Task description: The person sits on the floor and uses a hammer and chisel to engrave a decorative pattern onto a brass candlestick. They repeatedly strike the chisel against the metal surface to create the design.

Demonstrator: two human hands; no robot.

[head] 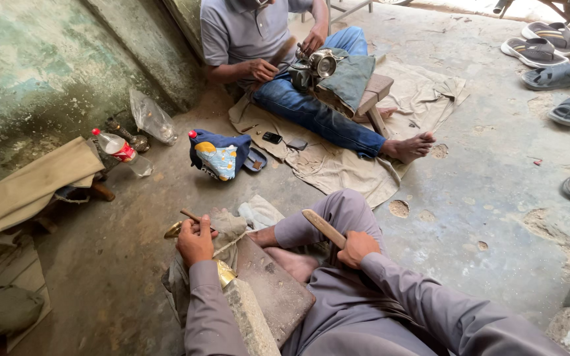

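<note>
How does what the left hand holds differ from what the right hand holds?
The left hand pinches a thin rod against a small brass piece; the right hand grips a thick, flat wooden mallet. The rod points away to the left, low over the block; the mallet is raised over the knee. Both look wooden and are held firmly.

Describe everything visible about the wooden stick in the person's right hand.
The wooden stick is a pale, flattish length of bare wood with a rounded upper end, smooth and worn-looking. The right hand grips its lower end in a closed fist, so that end is hidden. It slants up and to the left from the fist, lying across the person's bent knee in grey-purple trousers. Its free end touches nothing else that can be seen, and no cracks or markings show.
</note>
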